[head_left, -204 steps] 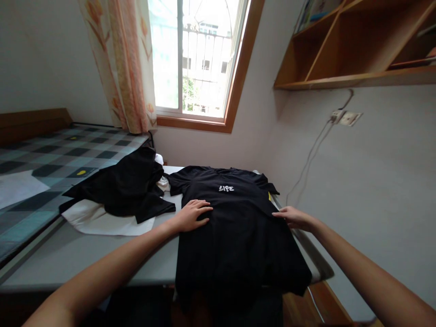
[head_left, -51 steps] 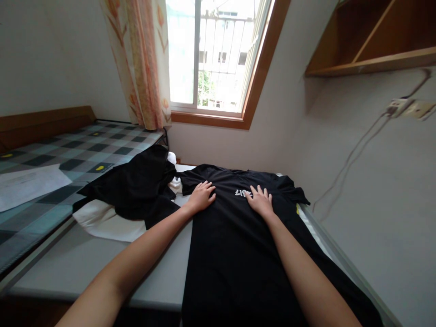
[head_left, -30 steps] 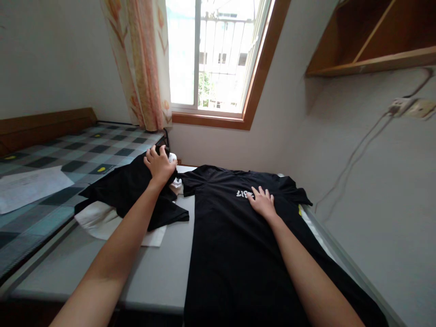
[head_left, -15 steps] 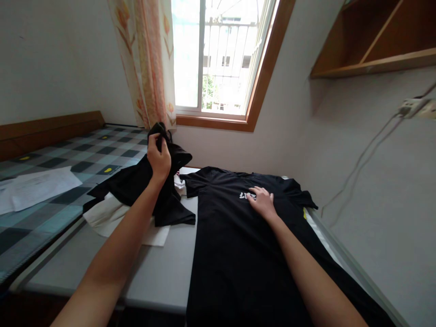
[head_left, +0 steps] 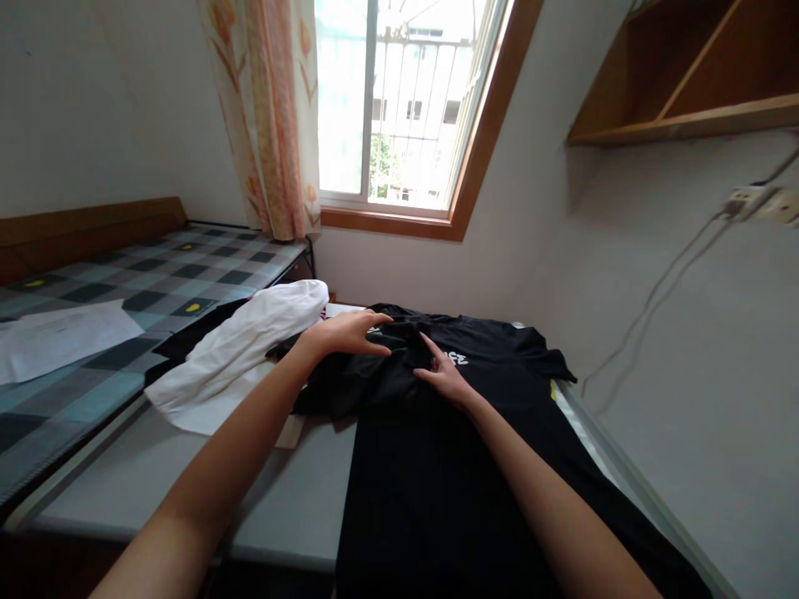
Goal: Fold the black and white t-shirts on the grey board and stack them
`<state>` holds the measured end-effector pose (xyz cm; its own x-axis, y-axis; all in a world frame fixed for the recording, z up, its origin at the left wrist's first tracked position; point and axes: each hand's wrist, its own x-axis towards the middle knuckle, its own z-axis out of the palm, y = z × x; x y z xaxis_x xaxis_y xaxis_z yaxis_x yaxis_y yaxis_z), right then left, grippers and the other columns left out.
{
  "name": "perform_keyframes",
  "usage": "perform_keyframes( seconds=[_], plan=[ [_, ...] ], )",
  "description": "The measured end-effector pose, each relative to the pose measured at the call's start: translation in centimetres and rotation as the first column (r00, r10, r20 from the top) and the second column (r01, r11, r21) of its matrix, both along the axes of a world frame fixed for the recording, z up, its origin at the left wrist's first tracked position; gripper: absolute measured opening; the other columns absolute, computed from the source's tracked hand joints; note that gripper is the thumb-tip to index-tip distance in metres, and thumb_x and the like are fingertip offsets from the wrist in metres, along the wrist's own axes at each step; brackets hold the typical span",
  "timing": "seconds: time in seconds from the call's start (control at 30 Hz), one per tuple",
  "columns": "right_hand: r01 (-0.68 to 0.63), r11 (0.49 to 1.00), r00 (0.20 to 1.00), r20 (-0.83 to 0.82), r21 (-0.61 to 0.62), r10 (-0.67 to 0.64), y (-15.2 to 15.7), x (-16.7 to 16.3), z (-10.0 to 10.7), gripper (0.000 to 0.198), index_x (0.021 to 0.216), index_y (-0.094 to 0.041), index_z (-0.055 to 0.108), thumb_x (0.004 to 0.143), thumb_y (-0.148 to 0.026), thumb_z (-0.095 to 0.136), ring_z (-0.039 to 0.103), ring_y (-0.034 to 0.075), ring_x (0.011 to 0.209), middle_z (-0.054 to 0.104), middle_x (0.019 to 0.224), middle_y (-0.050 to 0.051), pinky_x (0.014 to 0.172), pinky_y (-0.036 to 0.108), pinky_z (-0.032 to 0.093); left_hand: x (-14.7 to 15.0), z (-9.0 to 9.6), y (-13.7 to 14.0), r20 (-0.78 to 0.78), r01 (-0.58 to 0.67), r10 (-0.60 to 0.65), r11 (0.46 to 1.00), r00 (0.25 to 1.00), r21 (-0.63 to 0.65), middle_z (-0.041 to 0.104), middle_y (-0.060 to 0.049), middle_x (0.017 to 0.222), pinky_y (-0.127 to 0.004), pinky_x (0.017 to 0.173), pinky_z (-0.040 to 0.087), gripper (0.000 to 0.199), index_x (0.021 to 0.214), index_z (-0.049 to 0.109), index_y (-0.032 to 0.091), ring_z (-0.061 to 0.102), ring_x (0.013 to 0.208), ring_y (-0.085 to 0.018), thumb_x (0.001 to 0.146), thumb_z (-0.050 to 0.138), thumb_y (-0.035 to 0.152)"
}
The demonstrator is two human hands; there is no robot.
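A black T-shirt (head_left: 424, 499) with white lettering is spread over the table in front of me. A second black garment (head_left: 355, 384), bunched up, lies across its left side. My left hand (head_left: 349, 333) is at this bunched cloth with thumb and fingers apart. On the other side of the cloth, my right hand (head_left: 448, 378) has its index finger and thumb spread at the fabric's edge, beside the lettering. Left of my left forearm a crumpled white garment (head_left: 243, 353) lies over more black cloth (head_left: 203, 324).
A grey-topped table (head_left: 287, 516) bears the clothes. To the left is a bed with a checked mattress (head_left: 230, 270) and white papers (head_left: 68, 337). A curtain (head_left: 280, 125) hangs beside the window (head_left: 405, 108). At right are a wooden shelf (head_left: 687, 121) and a cabled wall socket (head_left: 746, 200).
My left hand has brought the bunched black garment down and right onto the T-shirt. The white garment is now uncovered at left. My right hand has shifted slightly left, toward the bunched cloth.
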<state>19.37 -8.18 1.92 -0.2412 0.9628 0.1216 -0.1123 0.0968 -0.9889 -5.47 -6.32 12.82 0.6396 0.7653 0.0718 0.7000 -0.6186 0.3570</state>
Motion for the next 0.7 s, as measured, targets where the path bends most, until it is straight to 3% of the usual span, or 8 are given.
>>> perform_keyframes(
  seconds=[0.1,0.2,0.3,0.4,0.47,0.57,0.63,0.7],
  plan=[
    [0.048,0.998,0.994,-0.094,-0.038,-0.052,0.7,0.6,0.6,0.048,0.109,-0.024,0.069,0.061,-0.020,0.075,0.069,0.020,0.091,0.073,0.105,0.002,0.085,0.033,0.056,-1.4,0.6,0.0,-0.126,-0.084,0.074,0.993,0.989,-0.077,0.038,-0.010,0.154,-0.034,0.113,0.029,0.102,0.151,0.030,0.023,0.038,0.138,-0.028,0.067,0.071,0.063],
    [0.233,0.967,0.932,-0.260,-0.099,-0.251,1.7,1.9,0.9,0.037,0.100,-0.024,0.068,0.063,-0.022,0.072,0.068,0.016,0.074,0.074,0.086,-0.001,0.075,0.030,0.058,-1.8,0.9,0.0,-0.167,-0.082,0.053,0.981,0.985,-0.176,0.030,-0.010,0.157,-0.031,0.115,0.025,0.115,0.155,0.019,0.021,0.033,0.142,-0.026,0.062,0.075,0.062],
    [0.421,0.887,0.859,-0.231,-0.187,-0.456,2.7,3.2,0.3,0.027,0.090,-0.023,0.066,0.063,-0.023,0.070,0.069,0.018,0.078,0.073,0.081,-0.001,0.079,0.032,0.058,-1.6,0.3,0.4,-0.222,-0.095,0.040,0.965,0.974,-0.243,0.029,-0.012,0.157,-0.033,0.115,0.026,0.122,0.155,0.016,0.020,0.033,0.142,-0.027,0.057,0.078,0.059],
    [0.497,0.852,0.856,-0.069,-0.165,-0.512,3.2,3.7,-0.9,0.035,0.099,-0.024,0.065,0.067,-0.033,0.072,0.068,0.023,0.097,0.073,0.097,0.003,0.091,0.038,0.055,-1.2,-1.0,1.2,-0.335,-0.192,0.106,0.953,0.936,-0.235,0.034,-0.016,0.154,-0.037,0.111,0.033,0.121,0.151,0.030,0.018,0.039,0.138,-0.033,0.048,0.084,0.054],
    [0.487,0.873,0.873,0.043,-0.031,-0.485,3.1,3.8,-1.4,0.054,0.116,-0.024,0.060,0.067,-0.042,0.075,0.062,0.025,0.113,0.068,0.117,0.006,0.101,0.043,0.049,-1.1,-1.9,1.7,-0.388,-0.268,0.173,0.941,0.905,-0.206,0.051,-0.017,0.143,-0.038,0.101,0.042,0.104,0.137,0.050,0.018,0.051,0.126,-0.035,0.043,0.085,0.050],
    [0.389,0.905,0.878,0.228,0.174,-0.421,2.4,3.8,-1.2,0.086,0.139,-0.023,0.045,0.064,-0.047,0.079,0.045,0.027,0.134,0.049,0.144,0.011,0.114,0.044,0.033,-1.2,-2.7,2.0,-0.335,-0.305,0.235,0.937,0.912,-0.173,0.072,-0.009,0.104,-0.032,0.079,0.051,0.061,0.099,0.069,0.020,0.066,0.095,-0.030,0.042,0.085,0.039],
    [0.297,0.925,0.876,0.317,0.238,-0.363,1.8,3.9,-0.6,0.101,0.146,-0.023,0.037,0.059,-0.046,0.084,0.033,0.027,0.141,0.037,0.153,0.011,0.119,0.045,0.024,-1.2,-2.4,1.9,-0.233,-0.264,0.222,0.949,0.947,-0.172,0.070,-0.003,0.077,-0.028,0.067,0.049,0.032,0.075,0.068,0.019,0.065,0.076,-0.024,0.048,0.080,0.031],
    [0.207,0.953,0.899,0.342,0.220,-0.274,1.2,4.0,0.4,0.106,0.146,-0.027,0.038,0.054,-0.042,0.088,0.032,0.028,0.142,0.036,0.154,0.008,0.119,0.046,0.023,-1.0,-1.4,1.4,-0.066,-0.175,0.166,0.966,0.984,-0.192,0.062,0.000,0.060,-0.027,0.061,0.046,0.014,0.062,0.064,0.018,0.061,0.064,-0.020,0.057,0.073,0.028]
  ],
)
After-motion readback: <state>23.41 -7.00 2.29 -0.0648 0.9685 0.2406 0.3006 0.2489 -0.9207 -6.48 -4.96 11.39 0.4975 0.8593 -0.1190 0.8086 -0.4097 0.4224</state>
